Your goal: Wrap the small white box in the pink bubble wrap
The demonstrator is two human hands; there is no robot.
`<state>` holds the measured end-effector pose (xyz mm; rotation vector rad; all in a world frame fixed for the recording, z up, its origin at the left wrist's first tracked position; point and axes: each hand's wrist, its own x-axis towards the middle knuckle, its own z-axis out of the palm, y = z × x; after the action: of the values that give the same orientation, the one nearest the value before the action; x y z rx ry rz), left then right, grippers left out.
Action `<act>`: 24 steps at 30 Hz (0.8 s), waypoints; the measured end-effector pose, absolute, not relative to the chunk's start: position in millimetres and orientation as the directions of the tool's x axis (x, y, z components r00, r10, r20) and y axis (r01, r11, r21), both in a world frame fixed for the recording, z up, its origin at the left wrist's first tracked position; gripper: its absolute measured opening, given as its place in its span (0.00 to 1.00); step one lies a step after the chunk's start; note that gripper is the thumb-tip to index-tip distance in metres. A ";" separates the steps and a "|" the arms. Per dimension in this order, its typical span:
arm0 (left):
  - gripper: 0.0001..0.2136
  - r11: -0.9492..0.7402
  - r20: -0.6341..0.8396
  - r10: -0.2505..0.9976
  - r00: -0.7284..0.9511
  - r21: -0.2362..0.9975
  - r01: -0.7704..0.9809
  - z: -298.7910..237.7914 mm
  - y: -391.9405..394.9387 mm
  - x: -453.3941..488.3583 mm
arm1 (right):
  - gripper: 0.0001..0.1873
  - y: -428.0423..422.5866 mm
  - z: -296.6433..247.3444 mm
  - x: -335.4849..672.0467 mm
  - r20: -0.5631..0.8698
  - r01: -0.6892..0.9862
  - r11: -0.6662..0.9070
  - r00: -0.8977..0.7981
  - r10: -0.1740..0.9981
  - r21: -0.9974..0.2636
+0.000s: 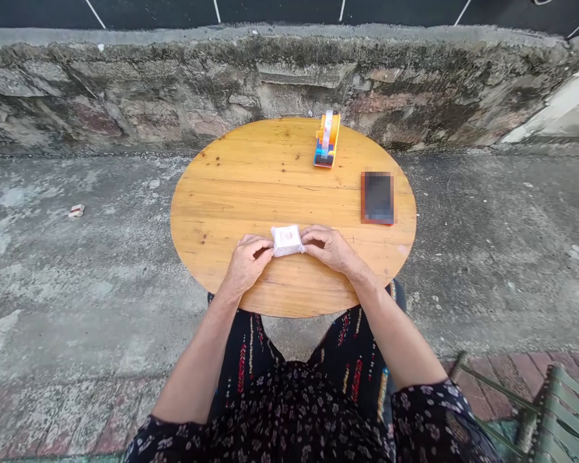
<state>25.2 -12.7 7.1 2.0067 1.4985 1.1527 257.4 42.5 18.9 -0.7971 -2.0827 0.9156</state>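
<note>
A small white box wrapped in clear bubble wrap [287, 240] lies near the front of the round wooden table [251, 193]. My left hand [248, 262] pinches the wrap at the box's left end, thumb and fingers closed together. At the opposite end, my right hand [332, 249] grips the wrap by its right edge, thumb below and fingers above. Some small print shows on the box's top face. The fingertips partly cover both ends of the wrap.
A yellow and blue tape dispenser [327, 140] with a roll of tape stands at the table's far side. A dark rectangular item, blurred out [378, 197], lies on the right. Behind runs a low stone wall [212, 96]. A green slatted chair [560, 411] is at lower right.
</note>
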 end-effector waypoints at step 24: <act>0.03 -0.265 0.448 0.893 -0.054 0.617 0.741 6.7 -13.3 41.3 | 0.06 35.6 17.0 242.8 0.403 0.430 0.563 -0.411 0.818 -0.705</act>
<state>41.3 -13.3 6.7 2.0234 1.7791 1.2169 242.8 35.6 17.0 -0.9979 -2.0445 0.6569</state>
